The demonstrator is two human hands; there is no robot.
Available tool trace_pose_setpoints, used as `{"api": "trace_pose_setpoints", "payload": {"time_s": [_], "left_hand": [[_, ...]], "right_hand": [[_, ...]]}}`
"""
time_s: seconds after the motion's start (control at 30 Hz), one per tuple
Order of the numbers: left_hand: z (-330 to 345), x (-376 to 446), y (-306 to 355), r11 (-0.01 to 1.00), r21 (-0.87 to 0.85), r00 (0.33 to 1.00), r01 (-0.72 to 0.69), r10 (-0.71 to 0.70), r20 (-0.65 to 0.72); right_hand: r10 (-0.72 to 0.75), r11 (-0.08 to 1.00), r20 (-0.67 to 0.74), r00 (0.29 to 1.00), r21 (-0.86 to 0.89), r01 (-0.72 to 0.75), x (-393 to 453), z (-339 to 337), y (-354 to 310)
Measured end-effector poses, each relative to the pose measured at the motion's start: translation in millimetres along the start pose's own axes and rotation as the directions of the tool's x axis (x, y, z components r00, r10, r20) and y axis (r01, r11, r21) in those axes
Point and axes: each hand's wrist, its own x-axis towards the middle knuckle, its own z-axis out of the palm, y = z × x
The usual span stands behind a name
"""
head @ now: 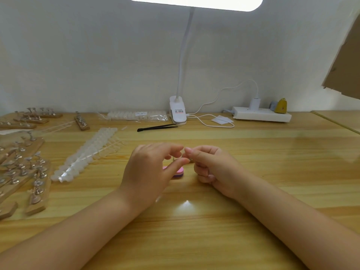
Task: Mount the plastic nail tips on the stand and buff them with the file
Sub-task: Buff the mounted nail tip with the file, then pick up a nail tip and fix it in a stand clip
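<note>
1. Both hands meet at the middle of the wooden table [253, 152], fingertips almost touching; the left hand [150, 170] has its fingers curled with thumb and forefinger drawn toward each other, the right hand [210, 168] is curled with forefinger and thumb pinched together
2. Between them shows a small metal piece [191, 160] – what it is, and which hand really has hold of it, I cannot tell
3. The pink and purple file [178, 173] lies flat on the table under the left fingers, partly hidden
4. Strips of clear nail tips [87, 152] lie to the left; beyond them – wooden stands [37, 186] with metal holders, crowded at the left edge
5. At the back: black tweezers [157, 127]; a bagged strip of tips [134, 115]; a clip lamp [178, 112]; a white power strip [261, 114]
</note>
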Motion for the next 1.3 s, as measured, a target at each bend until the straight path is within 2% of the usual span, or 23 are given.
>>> {"api": "trace_pose_setpoints", "payload": {"time_s": [0.2, 0.27, 0.3, 0.37, 0.43, 0.47, 0.6, 0.67, 0.87, 1.07, 1.3], "left_hand": [[-2, 1, -1, 0.994, -0.086, 0.998, 0.060, -0.057, 0.041], [-1, 0, -1, 0.993, -0.086, 0.997, 0.077, -0.074, 0.034], [-1, 0, -2, 0.993, -0.082, 0.996, 0.089, -0.088, 0.026], [1, 0, -3, 0.989, -0.068, 0.991, 0.131, -0.130, 0.022], [2, 0, -4, 0.980, -0.045, 0.980, 0.196, -0.194, 0.054], [3, 0, -6, 0.973, -0.023, 0.971, 0.228, -0.225, 0.083], [6, 0, -10, 0.954, 0.046, 0.938, 0.296, -0.300, 0.174], [7, 1, -10, 0.949, 0.050, 0.926, 0.312, -0.315, 0.210], [10, 2, -13, 0.936, 0.032, 0.888, 0.352, -0.344, 0.305], [10, 2, -13, 0.938, 0.053, 0.889, 0.342, -0.341, 0.304], [9, 2, -11, 0.934, 0.039, 0.886, 0.355, -0.350, 0.303]], "right_hand": [[0.000, 0.997, -0.028, 1.000, -0.079, -0.002, -2, 4, 1], [-0.038, 0.991, -0.096, 0.995, -0.133, 0.025, -3, 5, -1], [-0.095, 0.973, -0.165, 0.982, -0.222, 0.057, -4, 5, -2], [-0.294, 0.849, -0.290, 0.911, -0.516, 0.110, -4, -1, -4], [-0.467, 0.637, -0.292, 0.834, -0.766, 0.088, -4, -9, -5], [-0.502, 0.540, -0.265, 0.823, -0.839, 0.060, -4, -14, -4], [-0.496, 0.250, -0.188, 0.848, -0.966, -0.068, -2, -20, 3], [-0.508, 0.165, -0.164, 0.845, -0.982, -0.092, 1, -20, 5], [-0.477, 0.109, -0.166, 0.863, -0.986, -0.129, 9, -22, 9], [-0.461, 0.123, -0.159, 0.873, -0.986, -0.115, 13, -24, 11], [-0.486, 0.085, -0.134, 0.863, -0.991, -0.106, 13, -24, 12]]}}
